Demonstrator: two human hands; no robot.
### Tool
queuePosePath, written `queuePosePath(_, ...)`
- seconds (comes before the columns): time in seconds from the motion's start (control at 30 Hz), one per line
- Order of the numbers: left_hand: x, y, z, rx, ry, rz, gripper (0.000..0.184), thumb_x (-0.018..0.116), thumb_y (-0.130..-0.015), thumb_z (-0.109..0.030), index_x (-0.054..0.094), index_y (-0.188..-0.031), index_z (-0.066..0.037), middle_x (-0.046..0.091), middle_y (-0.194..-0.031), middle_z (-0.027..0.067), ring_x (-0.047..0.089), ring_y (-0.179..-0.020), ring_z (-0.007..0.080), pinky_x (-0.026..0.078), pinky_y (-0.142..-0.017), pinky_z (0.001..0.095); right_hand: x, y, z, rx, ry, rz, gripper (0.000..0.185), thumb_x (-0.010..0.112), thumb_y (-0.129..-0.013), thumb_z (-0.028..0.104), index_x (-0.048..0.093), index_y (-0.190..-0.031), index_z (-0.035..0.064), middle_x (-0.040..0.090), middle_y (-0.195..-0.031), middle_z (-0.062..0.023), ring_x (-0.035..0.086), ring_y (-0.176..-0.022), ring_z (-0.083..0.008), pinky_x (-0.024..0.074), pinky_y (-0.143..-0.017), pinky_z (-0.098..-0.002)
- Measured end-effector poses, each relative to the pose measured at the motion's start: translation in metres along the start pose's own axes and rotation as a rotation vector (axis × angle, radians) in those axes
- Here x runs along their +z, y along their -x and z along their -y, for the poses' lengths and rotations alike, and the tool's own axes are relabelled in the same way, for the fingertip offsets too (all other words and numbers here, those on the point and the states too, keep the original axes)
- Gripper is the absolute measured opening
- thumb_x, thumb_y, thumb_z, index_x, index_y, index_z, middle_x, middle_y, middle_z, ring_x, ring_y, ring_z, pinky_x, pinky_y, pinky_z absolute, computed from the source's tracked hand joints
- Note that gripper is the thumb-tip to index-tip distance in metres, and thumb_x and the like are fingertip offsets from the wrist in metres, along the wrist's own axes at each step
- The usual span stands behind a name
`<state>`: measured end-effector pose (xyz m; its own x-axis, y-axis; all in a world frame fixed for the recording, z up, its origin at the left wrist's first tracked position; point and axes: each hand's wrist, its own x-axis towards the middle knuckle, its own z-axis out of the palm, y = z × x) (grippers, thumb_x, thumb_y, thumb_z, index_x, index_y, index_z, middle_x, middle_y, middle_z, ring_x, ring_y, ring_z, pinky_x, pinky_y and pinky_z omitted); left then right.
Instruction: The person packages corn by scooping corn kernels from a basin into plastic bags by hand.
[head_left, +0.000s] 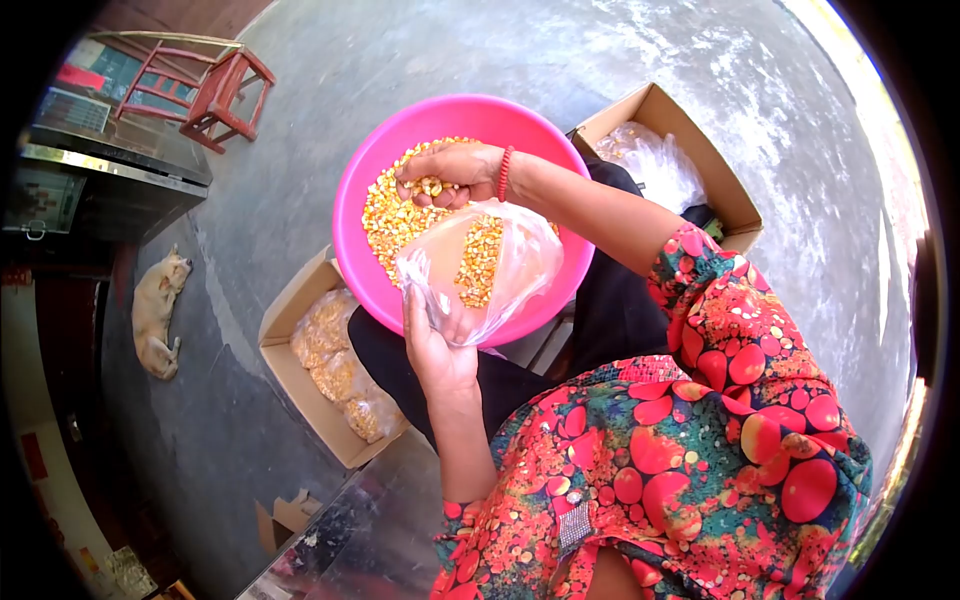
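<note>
A pink basin [350, 215] sits at my lap with loose yellow corn kernels [392, 222] in it. My right hand [450, 175], a red bead bracelet at its wrist, is curled around a handful of kernels above the heap. Over the near side of the basin, my left hand [440, 350] grips the edge of a clear plastic bag [525, 255]. The bag's mouth spreads wide, and kernels show in or through its thin film; I cannot tell which.
A cardboard box [285, 325] at the left holds filled bags of corn [340, 375]. At the upper right, another box [715, 165] contains clear plastic bags [655, 165]. A dog [158, 312] lies on the floor near a red wooden chair [222, 95]. Cardboard scraps [290, 515] lie lower left.
</note>
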<state>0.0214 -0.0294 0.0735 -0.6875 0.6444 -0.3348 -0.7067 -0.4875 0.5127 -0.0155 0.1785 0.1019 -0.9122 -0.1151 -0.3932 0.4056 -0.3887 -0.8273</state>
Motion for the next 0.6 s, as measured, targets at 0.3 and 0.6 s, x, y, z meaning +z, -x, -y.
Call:
queuePosePath(0.3, 0.000, -0.006, -0.002, 0.031, 0.100, 0.023, 0.015, 0.043, -0.091, -0.022, 0.048, -0.084, -0.010, 0.040, -0.060, -0.0022, 0.029, -0.043, 0.0042, 0.020, -0.036, 0.0183, 0.018, 0.029, -0.036, -0.289, 0.979, 0.109, 0.023, 0.051, -0.081, 0.021, 0.059, -0.095, 0.0045, 0.062, -0.081, -0.0111, 0.059, -0.074, -0.0192, 0.0459, -0.066, -0.0304)
queuePosePath(0.6, 0.021, 0.014, -0.026, 0.119, -0.154, -0.018, 0.023, 0.043, -0.091, -0.025, 0.049, -0.105, -0.007, 0.041, -0.058, -0.0015, 0.024, -0.037, 0.0032, 0.019, -0.034, 0.0175, 0.011, 0.070, -0.031, -0.324, 1.680, -0.149, 0.061, 0.060, -0.063, 0.002, 0.041, -0.121, 0.0031, 0.059, -0.091, -0.0179, 0.056, -0.091, -0.0322, 0.0436, -0.079, -0.0396)
